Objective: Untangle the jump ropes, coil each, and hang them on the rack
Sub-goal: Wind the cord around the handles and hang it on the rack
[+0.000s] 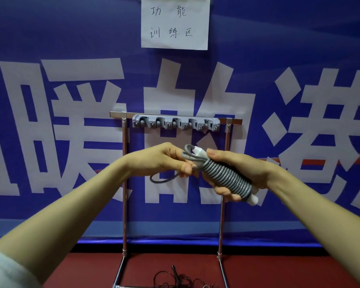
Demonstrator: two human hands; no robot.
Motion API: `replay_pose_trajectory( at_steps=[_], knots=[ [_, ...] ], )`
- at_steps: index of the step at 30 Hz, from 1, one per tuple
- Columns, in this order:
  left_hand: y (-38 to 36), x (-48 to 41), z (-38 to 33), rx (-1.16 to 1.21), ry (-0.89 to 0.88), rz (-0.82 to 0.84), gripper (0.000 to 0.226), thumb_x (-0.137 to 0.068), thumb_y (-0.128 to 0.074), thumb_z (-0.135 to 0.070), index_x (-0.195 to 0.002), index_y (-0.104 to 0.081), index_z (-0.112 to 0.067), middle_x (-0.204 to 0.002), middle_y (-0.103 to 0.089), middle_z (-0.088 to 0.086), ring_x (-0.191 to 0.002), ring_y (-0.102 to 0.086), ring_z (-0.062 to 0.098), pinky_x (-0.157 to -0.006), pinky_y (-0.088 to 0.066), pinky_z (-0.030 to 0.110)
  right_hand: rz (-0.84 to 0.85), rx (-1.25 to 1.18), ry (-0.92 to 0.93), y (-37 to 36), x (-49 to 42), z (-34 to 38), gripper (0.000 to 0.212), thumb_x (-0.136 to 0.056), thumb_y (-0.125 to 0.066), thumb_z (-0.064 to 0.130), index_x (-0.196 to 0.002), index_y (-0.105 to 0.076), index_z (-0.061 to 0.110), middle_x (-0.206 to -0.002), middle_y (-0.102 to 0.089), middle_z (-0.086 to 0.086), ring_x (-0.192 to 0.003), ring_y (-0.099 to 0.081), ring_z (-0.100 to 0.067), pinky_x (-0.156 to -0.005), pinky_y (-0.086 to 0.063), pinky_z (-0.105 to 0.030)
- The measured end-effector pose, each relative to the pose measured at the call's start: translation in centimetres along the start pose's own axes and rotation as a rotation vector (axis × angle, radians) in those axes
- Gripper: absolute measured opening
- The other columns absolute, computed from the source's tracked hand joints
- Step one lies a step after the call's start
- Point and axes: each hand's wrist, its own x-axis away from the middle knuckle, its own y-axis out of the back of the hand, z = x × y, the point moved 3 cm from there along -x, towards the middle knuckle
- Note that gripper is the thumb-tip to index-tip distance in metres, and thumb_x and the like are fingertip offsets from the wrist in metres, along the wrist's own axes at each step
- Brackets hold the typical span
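A grey jump rope is wound in tight turns around its white handles, whose ends stick out at the top and bottom of the bundle. My right hand grips this bundle in front of the rack. My left hand pinches the loose end of the grey rope, and a small loop hangs below its fingers. The metal rack stands behind my hands, with a grey holder strip of several clips on its top bar. A dark tangled rope lies on the floor between the rack's feet.
A blue banner with large white characters covers the wall behind the rack. A white paper sign hangs above. The floor is dark red.
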Motion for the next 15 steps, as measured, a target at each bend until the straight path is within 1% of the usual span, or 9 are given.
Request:
replay_pose_trajectory(
  at_steps=[2, 3, 5, 6, 8, 9, 12, 13, 15],
  knots=[
    [0.3, -0.1, -0.6, -0.220, 0.034, 0.040, 0.020, -0.089, -0.064, -0.004, -0.090, -0.073, -0.022, -0.085, -0.069, -0.014, -0.083, -0.060, 0.002, -0.079, -0.045, 0.015, 0.052, 0.035, -0.078, -0.3, -0.1, -0.1, 0.048, -0.085, -0.048, 0.058, -0.079, -0.060, 0.013, -0.059, -0.056, -0.005, -0.044, -0.052, -0.013, -0.040, -0.047, -0.021],
    [0.5, -0.3, -0.9, -0.365, 0.049, 0.054, 0.018, -0.089, -0.063, -0.003, -0.090, -0.072, -0.019, -0.082, -0.068, -0.016, -0.078, -0.061, -0.001, -0.076, -0.044, 0.012, 0.072, 0.054, -0.126, -0.3, -0.2, -0.3, 0.047, -0.088, -0.047, 0.056, -0.081, -0.058, 0.011, -0.060, -0.056, -0.005, -0.045, -0.053, -0.012, -0.040, -0.047, -0.021],
    [1.0, -0.9, -1.5, -0.649, 0.039, 0.076, 0.010, -0.088, -0.067, -0.011, -0.095, -0.074, -0.014, -0.084, -0.067, -0.013, -0.077, -0.061, 0.001, -0.074, -0.043, 0.012, 0.094, 0.132, -0.221, -0.3, -0.6, -0.8, 0.050, -0.094, -0.045, 0.054, -0.084, -0.052, 0.006, -0.063, -0.055, -0.007, -0.047, -0.053, -0.013, -0.043, -0.048, -0.021],
    [1.1, -1.2, -1.9, -0.757, 0.024, 0.079, 0.011, -0.087, -0.069, -0.014, -0.096, -0.075, -0.012, -0.085, -0.067, -0.010, -0.077, -0.061, 0.003, -0.072, -0.044, 0.012, 0.097, 0.182, -0.261, -0.3, -0.8, -0.9, 0.050, -0.094, -0.045, 0.055, -0.085, -0.052, 0.006, -0.064, -0.055, -0.007, -0.048, -0.052, -0.014, -0.044, -0.048, -0.022],
    [1.1, -1.6, -2.7, -0.935, -0.020, 0.063, 0.014, -0.085, -0.071, -0.019, -0.097, -0.076, -0.012, -0.088, -0.067, -0.005, -0.078, -0.061, 0.007, -0.068, -0.045, 0.013, 0.087, 0.276, -0.329, -0.3, -1.3, -1.0, 0.052, -0.091, -0.051, 0.058, -0.088, -0.053, 0.005, -0.066, -0.055, -0.008, -0.049, -0.052, -0.016, -0.046, -0.048, -0.023],
    [0.9, -1.7, -3.1, -1.024, -0.055, 0.038, 0.014, -0.086, -0.071, -0.021, -0.096, -0.076, -0.014, -0.090, -0.067, -0.005, -0.078, -0.061, 0.008, -0.067, -0.046, 0.017, 0.059, 0.327, -0.357, -0.2, -1.5, -0.8, 0.055, -0.089, -0.054, 0.059, -0.090, -0.053, 0.005, -0.067, -0.056, -0.009, -0.050, -0.052, -0.017, -0.047, -0.048, -0.024],
    [-0.2, -1.6, -3.4, -1.241, -0.179, -0.146, 0.014, -0.090, -0.065, -0.025, -0.098, -0.075, -0.018, -0.094, -0.066, -0.005, -0.079, -0.062, 0.011, -0.069, -0.052, 0.032, -0.150, 0.556, -0.354, 0.9, -2.1, -0.2, 0.066, -0.079, -0.057, 0.064, -0.100, -0.057, 0.001, -0.075, -0.060, -0.011, -0.056, -0.056, -0.019, -0.053, -0.051, -0.029],
    [-0.5, -1.5, -3.2, -1.243, -0.193, -0.239, 0.015, -0.092, -0.063, -0.025, -0.099, -0.074, -0.017, -0.095, -0.067, -0.003, -0.081, -0.062, 0.013, -0.070, -0.053, 0.035, -0.245, 0.645, -0.312, 1.4, -2.3, 0.0, 0.066, -0.080, -0.055, 0.065, -0.108, -0.057, 0.005, -0.081, -0.062, -0.011, -0.059, -0.059, -0.019, -0.056, -0.053, -0.030],
    [-1.3, -1.3, -2.3, -1.153, -0.199, -0.434, 0.020, -0.095, -0.058, -0.024, -0.099, -0.074, -0.013, -0.095, -0.067, 0.002, -0.081, -0.062, 0.018, -0.070, -0.053, 0.040, -0.425, 0.821, -0.189, 2.0, -2.5, 0.3, 0.051, -0.088, -0.049, 0.063, -0.116, -0.058, 0.022, -0.093, -0.064, -0.008, -0.069, -0.064, -0.018, -0.064, -0.056, -0.033]
  ],
)
